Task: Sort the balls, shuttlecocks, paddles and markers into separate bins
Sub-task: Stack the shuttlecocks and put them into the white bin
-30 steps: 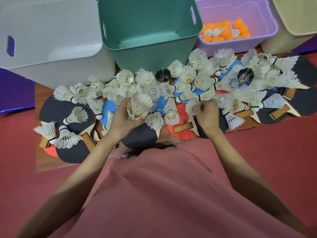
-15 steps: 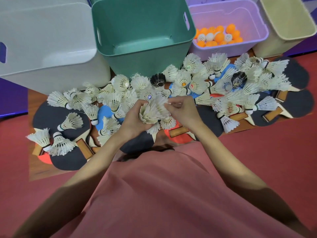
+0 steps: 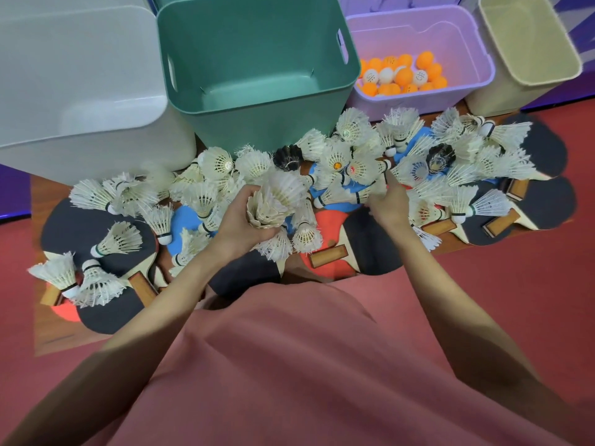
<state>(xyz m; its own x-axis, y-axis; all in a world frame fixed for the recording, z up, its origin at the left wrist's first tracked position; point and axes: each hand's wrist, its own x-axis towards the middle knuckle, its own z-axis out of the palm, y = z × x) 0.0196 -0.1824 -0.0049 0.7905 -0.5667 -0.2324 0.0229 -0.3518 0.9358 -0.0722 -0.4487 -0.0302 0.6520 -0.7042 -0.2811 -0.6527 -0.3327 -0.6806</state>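
We kneel on a red floor (image 3: 515,300) before four bins; the green bin (image 3: 257,59) stands empty, balls (image 3: 402,77) already fill the purple bin (image 3: 418,30). Shuttlecocks (image 3: 467,149) blanket paddles (image 3: 544,204) on a wooden board (image 3: 42,336). Our left hand (image 3: 238,223) clutches a nested stack (image 3: 273,204), likely to bin many together; our right hand (image 3: 388,204) reaches into the pile, its grip hidden.

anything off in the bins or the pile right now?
Nothing spilled or mis-sorted that I can see. The lilac plastic bin holds only orange and white table tennis balls; the teal plastic bin is empty. Only oddity: two black-feathered shuttlecocks among the white ones, and many look frayed.
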